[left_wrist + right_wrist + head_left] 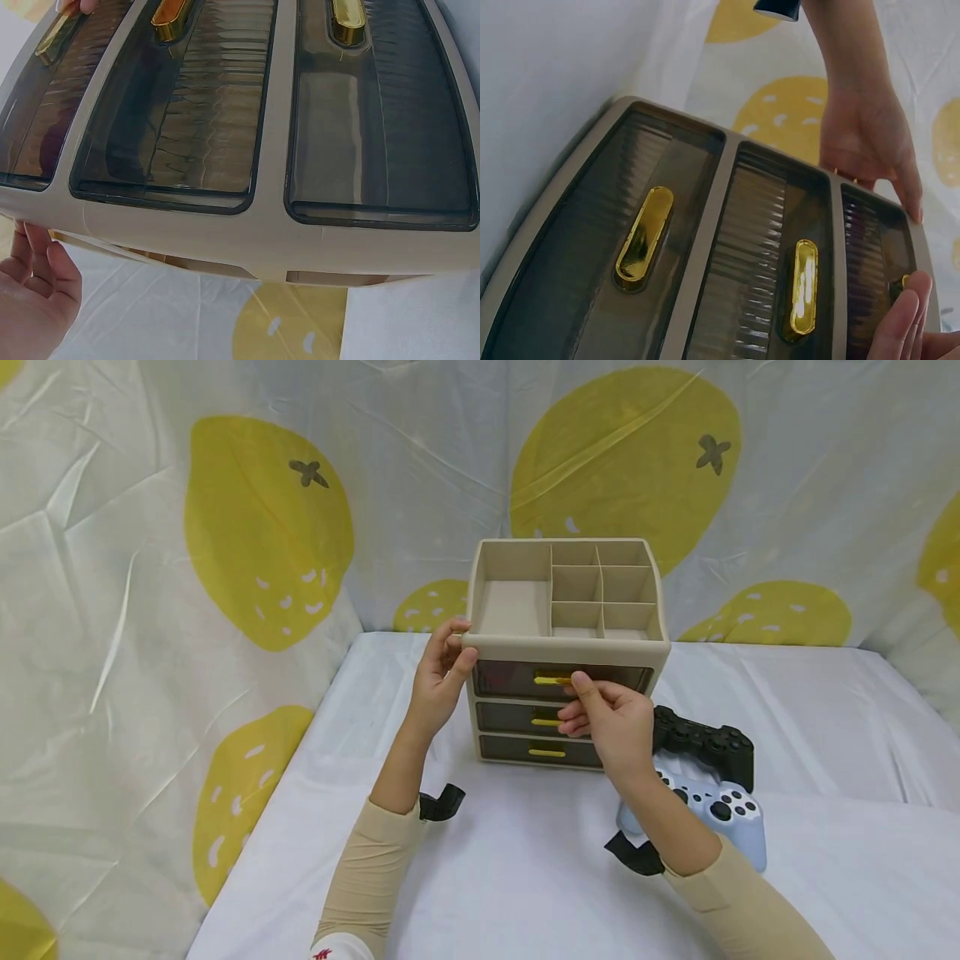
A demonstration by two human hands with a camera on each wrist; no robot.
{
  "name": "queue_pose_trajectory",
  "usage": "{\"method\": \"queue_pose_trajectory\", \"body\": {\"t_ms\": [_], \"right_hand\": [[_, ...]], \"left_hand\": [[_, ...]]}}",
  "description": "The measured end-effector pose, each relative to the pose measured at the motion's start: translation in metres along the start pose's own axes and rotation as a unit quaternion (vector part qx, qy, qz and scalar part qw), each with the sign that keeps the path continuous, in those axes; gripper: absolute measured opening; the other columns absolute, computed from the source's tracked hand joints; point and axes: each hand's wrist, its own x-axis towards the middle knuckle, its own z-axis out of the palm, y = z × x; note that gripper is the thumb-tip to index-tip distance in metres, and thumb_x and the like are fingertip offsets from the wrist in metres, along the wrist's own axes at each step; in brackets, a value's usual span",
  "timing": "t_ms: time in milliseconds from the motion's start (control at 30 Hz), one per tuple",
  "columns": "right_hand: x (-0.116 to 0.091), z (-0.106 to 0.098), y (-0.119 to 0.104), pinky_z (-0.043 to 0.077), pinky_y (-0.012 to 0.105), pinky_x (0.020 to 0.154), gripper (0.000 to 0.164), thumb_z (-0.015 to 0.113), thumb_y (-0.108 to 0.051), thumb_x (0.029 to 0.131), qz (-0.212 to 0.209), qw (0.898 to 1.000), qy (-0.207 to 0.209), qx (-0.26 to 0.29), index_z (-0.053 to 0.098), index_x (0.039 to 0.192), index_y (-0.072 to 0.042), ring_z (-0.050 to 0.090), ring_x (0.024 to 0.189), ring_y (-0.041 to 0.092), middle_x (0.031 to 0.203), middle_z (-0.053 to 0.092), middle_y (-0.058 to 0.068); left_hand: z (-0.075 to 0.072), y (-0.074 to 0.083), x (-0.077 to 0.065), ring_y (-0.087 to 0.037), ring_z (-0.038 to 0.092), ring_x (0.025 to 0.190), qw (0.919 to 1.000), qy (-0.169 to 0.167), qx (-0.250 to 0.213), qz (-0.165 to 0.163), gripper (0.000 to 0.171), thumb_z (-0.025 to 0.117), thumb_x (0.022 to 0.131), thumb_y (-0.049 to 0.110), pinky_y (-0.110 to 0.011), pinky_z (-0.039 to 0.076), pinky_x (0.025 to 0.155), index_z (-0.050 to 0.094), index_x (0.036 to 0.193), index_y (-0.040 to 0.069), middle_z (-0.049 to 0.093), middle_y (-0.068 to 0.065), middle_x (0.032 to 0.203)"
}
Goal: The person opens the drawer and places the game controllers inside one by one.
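Observation:
A beige desk organizer [570,645] with three dark see-through drawers stands on the white-covered table. My left hand [438,683] grips its upper left corner, the thumb at the front edge and the fingers along the side. With thumb and fingers, my right hand [618,727] pinches the right end of the gold handle [551,680] on the top drawer [506,678]. That drawer sits closed, as do the middle drawer [502,717] and bottom drawer [504,748]. In the right wrist view, the lower gold handles [645,236] show fully.
Right of the organizer lie a black game controller [712,745] and a light blue game controller [742,835], the latter partly behind my right forearm. Open compartments [513,606] top the organizer. A lemon-print curtain [435,485] hangs behind. Black straps [442,802] show at both wrists.

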Motion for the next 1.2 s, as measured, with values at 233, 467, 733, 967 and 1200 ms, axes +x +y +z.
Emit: {"method": "queue_pose_trajectory", "body": {"t_ms": [233,467,733,967,1200], "right_hand": [[-0.006,-0.006,0.004,0.055,0.029,0.054,0.042,0.061,-0.027,0.099,0.020,1.000,-0.011,0.014,0.066,0.097,0.015,0.066,0.052,0.017,0.063,0.066,0.003],[-0.015,-0.012,0.007,0.054,0.028,0.053,0.040,0.058,-0.025,0.101,0.043,0.999,-0.019,-0.005,0.064,0.098,0.015,0.065,0.052,0.017,0.063,0.066,0.003],[-0.022,-0.019,0.017,0.055,0.029,0.057,0.041,0.060,-0.028,0.099,0.116,0.992,-0.028,-0.039,0.063,0.102,0.013,0.065,0.054,0.017,0.065,0.065,0.004],[-0.023,-0.020,0.027,0.055,0.027,0.057,0.041,0.060,-0.029,0.099,0.147,0.986,-0.052,-0.066,0.064,0.107,0.012,0.066,0.056,0.015,0.067,0.066,0.006],[-0.022,-0.016,0.032,0.055,0.027,0.057,0.042,0.060,-0.029,0.099,0.159,0.984,-0.059,-0.060,0.064,0.108,0.012,0.066,0.055,0.015,0.067,0.066,0.006]], "left_hand": [[0.000,-0.001,0.000,-0.014,0.047,0.078,1.0000,0.001,0.003,0.002,0.061,0.056,0.095,0.052,-0.028,0.039,0.073,0.043,0.127,0.002,0.050,0.002,0.085],[0.000,0.000,0.001,-0.014,0.046,0.076,0.9999,0.000,-0.002,0.013,0.059,0.056,0.095,0.051,-0.027,0.037,0.071,0.044,0.126,0.002,0.048,0.000,0.083],[0.000,0.000,0.001,-0.014,0.046,0.076,1.0000,0.002,-0.001,0.006,0.059,0.056,0.095,0.052,-0.027,0.038,0.071,0.044,0.125,0.003,0.049,0.001,0.083],[0.000,0.001,0.001,-0.014,0.046,0.076,1.0000,0.003,0.004,0.006,0.060,0.056,0.095,0.052,-0.027,0.038,0.071,0.044,0.126,0.002,0.048,0.001,0.083],[0.000,-0.001,0.000,-0.013,0.046,0.077,0.9998,0.000,-0.010,0.014,0.057,0.056,0.096,0.048,-0.026,0.037,0.071,0.044,0.125,0.001,0.048,0.001,0.084]]}}
